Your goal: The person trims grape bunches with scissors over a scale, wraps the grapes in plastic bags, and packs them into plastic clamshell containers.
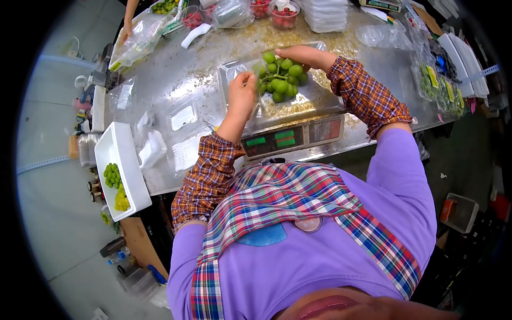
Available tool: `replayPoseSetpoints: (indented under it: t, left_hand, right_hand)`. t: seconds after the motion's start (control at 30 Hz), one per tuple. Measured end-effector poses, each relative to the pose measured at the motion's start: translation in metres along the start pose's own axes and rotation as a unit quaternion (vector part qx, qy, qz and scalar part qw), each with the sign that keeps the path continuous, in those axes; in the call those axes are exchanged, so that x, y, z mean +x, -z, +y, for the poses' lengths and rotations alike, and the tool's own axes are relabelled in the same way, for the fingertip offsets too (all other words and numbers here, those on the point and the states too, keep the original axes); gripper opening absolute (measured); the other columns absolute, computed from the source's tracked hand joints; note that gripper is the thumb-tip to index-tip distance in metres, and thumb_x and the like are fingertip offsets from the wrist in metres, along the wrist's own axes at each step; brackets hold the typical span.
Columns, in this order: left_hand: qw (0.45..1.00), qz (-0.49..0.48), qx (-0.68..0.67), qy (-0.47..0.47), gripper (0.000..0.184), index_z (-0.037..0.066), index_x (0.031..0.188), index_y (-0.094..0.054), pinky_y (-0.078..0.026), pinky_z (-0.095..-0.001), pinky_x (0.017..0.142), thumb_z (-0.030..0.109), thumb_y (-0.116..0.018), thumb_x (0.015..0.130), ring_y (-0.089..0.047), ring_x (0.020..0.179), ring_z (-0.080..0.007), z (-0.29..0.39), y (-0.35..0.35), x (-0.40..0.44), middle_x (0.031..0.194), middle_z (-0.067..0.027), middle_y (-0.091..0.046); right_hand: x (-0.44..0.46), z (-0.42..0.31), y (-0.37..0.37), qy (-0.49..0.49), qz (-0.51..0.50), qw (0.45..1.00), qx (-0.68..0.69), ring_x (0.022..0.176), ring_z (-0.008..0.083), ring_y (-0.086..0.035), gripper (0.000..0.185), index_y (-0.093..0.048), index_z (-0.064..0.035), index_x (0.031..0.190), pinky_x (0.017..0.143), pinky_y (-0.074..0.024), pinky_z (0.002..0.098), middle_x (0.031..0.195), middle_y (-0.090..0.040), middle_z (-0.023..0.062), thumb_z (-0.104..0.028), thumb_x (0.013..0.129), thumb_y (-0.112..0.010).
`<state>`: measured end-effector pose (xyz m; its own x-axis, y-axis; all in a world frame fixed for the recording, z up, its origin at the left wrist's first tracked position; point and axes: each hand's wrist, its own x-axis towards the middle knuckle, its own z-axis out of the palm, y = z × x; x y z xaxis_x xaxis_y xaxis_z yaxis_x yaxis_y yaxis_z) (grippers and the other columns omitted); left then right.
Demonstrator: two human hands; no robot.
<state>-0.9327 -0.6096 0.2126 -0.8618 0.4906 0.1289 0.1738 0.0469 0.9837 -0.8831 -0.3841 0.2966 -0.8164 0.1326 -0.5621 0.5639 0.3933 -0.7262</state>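
Observation:
A bunch of green grapes [282,77] is over the steel plate of a digital scale [325,101]. My right hand [305,55] is on the far right side of the bunch, gripping it, with some fingers hidden behind the grapes. To the left of the bunch, my left hand [242,95] is closed in a pinch. Clear plastic shows around its fingertips, but what they hold cannot be made out. The scale's display [285,137] faces me with lit green windows.
Left of me, a white foam box [140,184] contains green and yellowish grapes. Clear plastic packaging [184,118] lies beside the scale. Tubs of red fruit [284,17] and stacked clear containers [325,13] line the far side. Another person's hand [126,33] is at upper left. Bagged goods [434,80] lie right.

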Motion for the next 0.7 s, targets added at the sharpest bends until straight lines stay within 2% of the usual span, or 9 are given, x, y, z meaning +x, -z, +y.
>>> replayPoseSetpoints:
  t: [0.03, 0.13, 0.2, 0.33, 0.37, 0.47, 0.5, 0.63, 0.7]
  left_hand:
    - [0.99, -0.044, -0.033, 0.128, 0.021, 0.003, 0.099, -0.06, -0.046, -0.027, 0.068, 0.023, -0.053, 0.094, -0.053, 0.081, -0.0123, 0.028, 0.004, -0.006, 0.087, -0.0031, -0.061]
    - [0.961, 0.044, -0.175, 0.212, 0.025, -0.003, 0.096, -0.059, -0.046, -0.0273, 0.061, 0.022, -0.056, 0.092, -0.054, 0.064, -0.0125, 0.029, -0.001, -0.014, 0.076, -0.0046, -0.058]
    - [0.964, 0.058, -0.168, 0.199, 0.024, -0.002, 0.096, -0.058, -0.046, -0.0287, 0.063, 0.021, -0.056, 0.092, -0.054, 0.068, -0.0143, 0.034, -0.005, -0.02, 0.079, -0.0061, -0.058]
    - [0.989, 0.083, -0.085, 0.087, 0.025, -0.002, 0.097, -0.056, -0.045, -0.032, 0.07, 0.021, -0.057, 0.091, -0.055, 0.078, -0.0181, 0.006, -0.016, -0.023, 0.089, -0.0106, -0.059]
    - [0.99, 0.076, -0.079, 0.092, 0.023, -0.001, 0.098, -0.055, -0.044, -0.0352, 0.079, 0.02, -0.058, 0.089, -0.054, 0.089, -0.0229, -0.001, -0.013, -0.032, 0.098, -0.0152, -0.056]
    - [0.992, 0.096, -0.069, 0.052, 0.021, 0.0, 0.097, -0.056, -0.041, -0.0356, 0.083, 0.019, -0.059, 0.089, -0.052, 0.093, -0.0266, -0.003, -0.022, -0.03, 0.101, -0.0167, -0.053]
    - [0.992, 0.092, -0.066, 0.058, 0.02, 0.001, 0.097, -0.057, -0.039, -0.0366, 0.087, 0.019, -0.059, 0.088, -0.05, 0.097, -0.0299, 0.003, -0.02, -0.028, 0.103, -0.0181, -0.051]
    - [0.991, 0.095, -0.074, 0.056, 0.02, 0.001, 0.094, -0.057, -0.04, -0.0375, 0.086, 0.02, -0.06, 0.087, -0.051, 0.097, -0.0308, 0.019, -0.018, -0.023, 0.102, -0.018, -0.053]
    - [0.992, 0.088, -0.08, 0.042, 0.019, 0.002, 0.092, -0.058, -0.04, -0.0386, 0.086, 0.019, -0.06, 0.086, -0.051, 0.097, -0.032, 0.019, -0.017, -0.015, 0.1, -0.0175, -0.054]
  right_hand:
    - [0.01, 0.006, 0.002, -0.004, 0.001, 1.0, 0.007, 0.09, 0.0257, -0.061, 0.067, -0.055, -0.0004, 0.119, 0.077, -0.0504, 0.0393, 0.106, -0.062, 0.0148, -0.059, 0.091, -0.042]
    - [0.006, 0.004, -0.01, -0.013, -0.012, 0.999, 0.028, 0.075, 0.017, -0.06, 0.064, -0.06, -0.0005, 0.111, 0.062, -0.0485, 0.0311, 0.095, -0.064, 0.01, -0.058, 0.092, -0.041]
    - [-0.003, 0.002, -0.019, 0.004, -0.019, 1.0, -0.001, 0.073, 0.0143, -0.059, 0.062, -0.059, -0.0009, 0.111, 0.059, -0.0467, 0.0282, 0.095, -0.064, 0.0084, -0.057, 0.093, -0.04]
    - [-0.025, -0.002, -0.037, 0.111, -0.008, 0.985, 0.129, 0.079, 0.0115, -0.06, 0.058, -0.056, 0.0015, 0.115, 0.064, -0.0491, 0.0261, 0.099, -0.064, 0.0078, -0.051, 0.095, -0.041]
    - [-0.025, 0.002, -0.042, 0.098, -0.041, 0.985, 0.139, 0.09, 0.0158, -0.06, 0.067, -0.049, 0.0029, 0.124, 0.073, -0.05, 0.0287, 0.11, -0.061, 0.0113, -0.055, 0.091, -0.047]
    - [-0.031, 0.01, -0.045, 0.072, 0.027, 0.995, 0.056, 0.103, 0.0226, -0.057, 0.081, -0.036, 0.0036, 0.135, 0.08, -0.0489, 0.033, 0.122, -0.054, 0.015, -0.057, 0.086, -0.055]
    - [-0.043, -0.001, -0.044, 0.041, -0.017, 0.992, 0.117, 0.114, 0.0284, -0.052, 0.093, -0.023, -0.0014, 0.144, 0.088, -0.046, 0.0413, 0.133, -0.045, 0.0178, -0.056, 0.081, -0.064]
    - [-0.05, 0.01, -0.054, 0.055, -0.027, 0.967, 0.249, 0.12, 0.0281, -0.047, 0.093, -0.016, -0.0116, 0.147, 0.092, -0.0414, 0.0532, 0.138, -0.04, 0.0174, -0.047, 0.079, -0.069]
    - [-0.051, 0.018, -0.062, 0.078, -0.024, 0.938, 0.336, 0.122, 0.0278, -0.045, 0.088, -0.015, -0.0112, 0.147, 0.094, -0.0421, 0.0465, 0.137, -0.041, 0.0168, -0.038, 0.083, -0.069]
